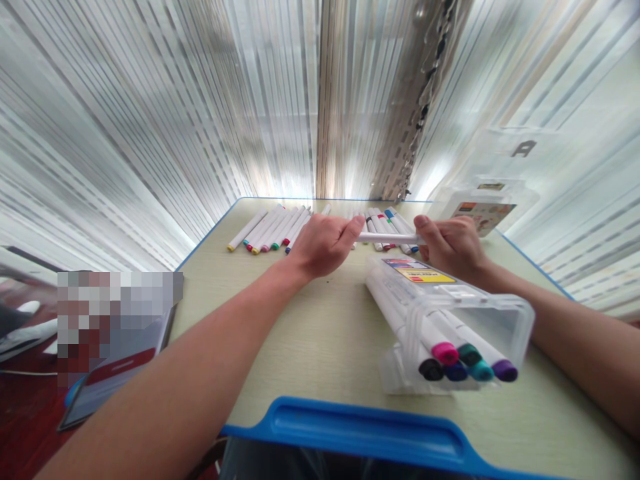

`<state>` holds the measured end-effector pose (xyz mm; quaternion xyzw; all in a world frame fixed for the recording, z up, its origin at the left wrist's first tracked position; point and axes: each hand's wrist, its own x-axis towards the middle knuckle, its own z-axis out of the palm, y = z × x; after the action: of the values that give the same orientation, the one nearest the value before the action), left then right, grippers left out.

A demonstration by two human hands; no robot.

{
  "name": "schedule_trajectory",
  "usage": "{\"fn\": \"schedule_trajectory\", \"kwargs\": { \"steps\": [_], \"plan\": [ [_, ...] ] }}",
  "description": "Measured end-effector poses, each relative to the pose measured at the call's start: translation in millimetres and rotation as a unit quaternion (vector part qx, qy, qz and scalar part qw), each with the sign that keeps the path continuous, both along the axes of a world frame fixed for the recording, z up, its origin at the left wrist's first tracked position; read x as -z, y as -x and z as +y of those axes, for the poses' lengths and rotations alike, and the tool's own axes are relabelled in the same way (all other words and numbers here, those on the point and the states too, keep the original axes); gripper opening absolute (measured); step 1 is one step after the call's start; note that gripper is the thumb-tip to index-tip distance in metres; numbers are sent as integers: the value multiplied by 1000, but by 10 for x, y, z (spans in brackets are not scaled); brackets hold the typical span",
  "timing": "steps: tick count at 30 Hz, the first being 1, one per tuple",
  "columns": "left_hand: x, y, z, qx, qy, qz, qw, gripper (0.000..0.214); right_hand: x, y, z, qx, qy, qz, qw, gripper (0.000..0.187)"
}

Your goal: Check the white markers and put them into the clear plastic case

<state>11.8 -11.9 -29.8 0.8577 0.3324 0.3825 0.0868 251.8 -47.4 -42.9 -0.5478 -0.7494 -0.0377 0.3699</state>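
Both hands grip one white marker (389, 238), which lies level between them above the table (280, 333). The left hand (325, 243) is curled closed around one end, thumb along the shaft; the right hand (447, 245) pinches the other end between thumb and bent fingers. The ends are covered by the hands, so I cannot tell whether a cap is on.

Just below the right hand, a clear plastic case (475, 299) lies on its side, with its open end toward the person. Inside are several white markers, their ends pink, black, dark green, navy, teal and purple. A yellow label (431, 275) sits on the upper face of the case.

Behind the left hand, a row of loose markers (273, 230) lies across the far part of the table; another loose group (383, 223) lies beyond the held marker, between the hands. Clear packaging (487, 215) stands at the far right. A blue tray (370, 433) forms the table's near edge, and a striped curtain (250, 100) hangs behind.
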Motion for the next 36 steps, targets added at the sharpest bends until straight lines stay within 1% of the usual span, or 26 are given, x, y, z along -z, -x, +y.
{"fn": "schedule_trajectory", "kwargs": {
  "steps": [8,13,18,26,36],
  "plan": [
    [-7,-2,-4,3,-1,-3,1000,65,7,-19,20,17,17,-1,1000,69],
    [-16,-2,-7,2,-4,3,1000,64,-20,0,12,33,29,-3,999,71],
    [-21,-4,-15,7,-8,3,1000,65,-32,0,12,36,45,-8,998,73],
    [-16,-6,-7,20,-10,-12,1000,62,-20,-9,17,33,38,-7,999,77],
    [-2,-10,-4,23,-11,-13,1000,62,-18,-6,19,36,30,7,999,69]
  ]
}}
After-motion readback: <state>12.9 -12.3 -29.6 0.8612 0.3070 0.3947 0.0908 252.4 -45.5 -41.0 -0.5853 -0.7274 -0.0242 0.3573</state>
